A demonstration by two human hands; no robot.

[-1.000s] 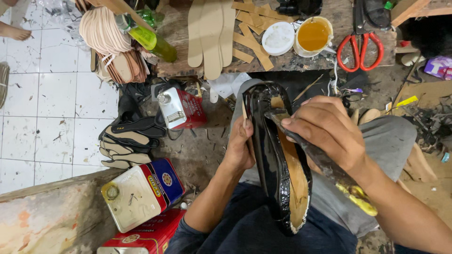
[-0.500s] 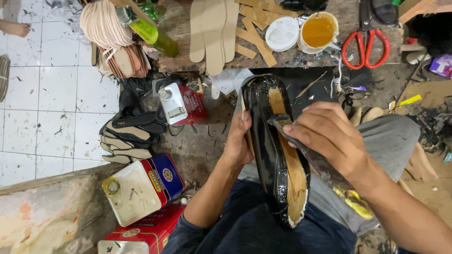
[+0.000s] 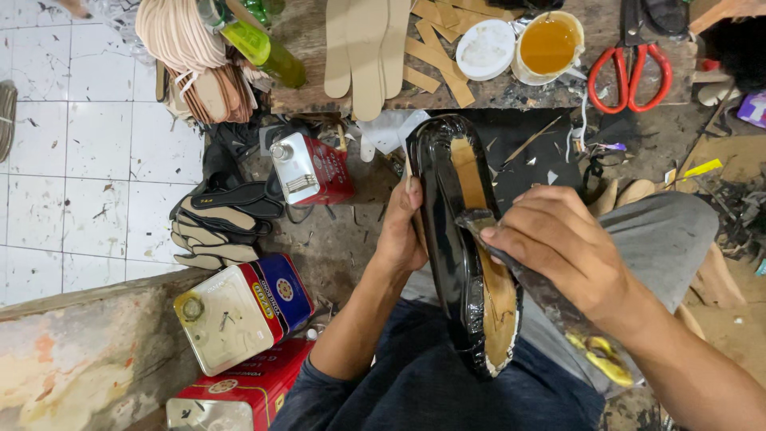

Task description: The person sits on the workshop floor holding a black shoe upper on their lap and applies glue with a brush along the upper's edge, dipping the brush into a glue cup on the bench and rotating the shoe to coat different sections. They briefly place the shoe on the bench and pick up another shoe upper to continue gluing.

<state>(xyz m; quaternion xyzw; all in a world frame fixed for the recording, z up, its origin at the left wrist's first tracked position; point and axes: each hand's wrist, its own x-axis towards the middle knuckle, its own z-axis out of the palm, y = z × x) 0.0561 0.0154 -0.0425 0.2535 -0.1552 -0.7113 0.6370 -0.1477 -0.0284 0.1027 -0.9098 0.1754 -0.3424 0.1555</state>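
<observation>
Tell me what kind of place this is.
Probably a small shoemaking workshop: a glossy black shoe upper on a last, stacked tan insole cutouts, an open pot of amber glue and red-handled scissors.

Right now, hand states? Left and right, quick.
Left hand: closed around the side of the black shoe, steadying it.
Right hand: closed on a dark tool pressed against the shoe's sole.

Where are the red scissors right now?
In the head view, the red-handled scissors lie at the upper right on the worn workbench, just right of the cup of amber glue and beyond the right hand.
</observation>
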